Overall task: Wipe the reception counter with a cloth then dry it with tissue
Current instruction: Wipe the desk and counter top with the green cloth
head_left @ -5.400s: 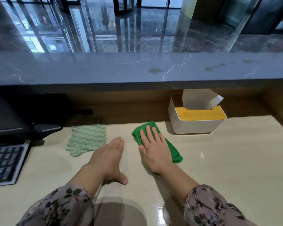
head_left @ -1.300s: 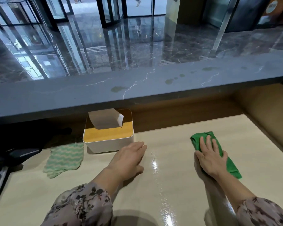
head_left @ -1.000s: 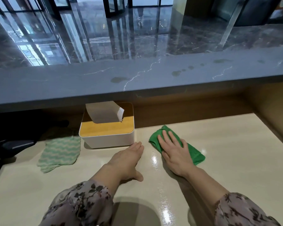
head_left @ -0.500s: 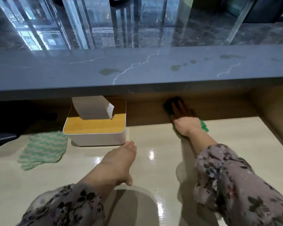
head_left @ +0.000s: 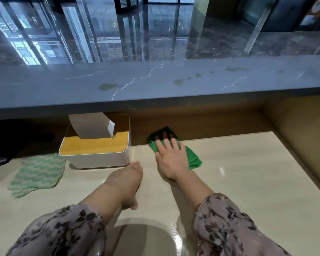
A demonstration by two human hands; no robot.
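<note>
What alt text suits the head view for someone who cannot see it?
A person's right hand presses a green cloth flat on the beige counter, at its back edge under a dark marble ledge. The left hand rests open near a tissue box; a green-striped cloth lies further left.

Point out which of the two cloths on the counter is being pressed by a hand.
The solid green cloth, under the right hand by the back wall. The pale zigzag-patterned cloth lies untouched left of the tissue box.

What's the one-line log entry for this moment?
phase: wiping | right hand: flat on green cloth at counter back edge | left hand: resting on counter | tissue box: not yet used
</note>
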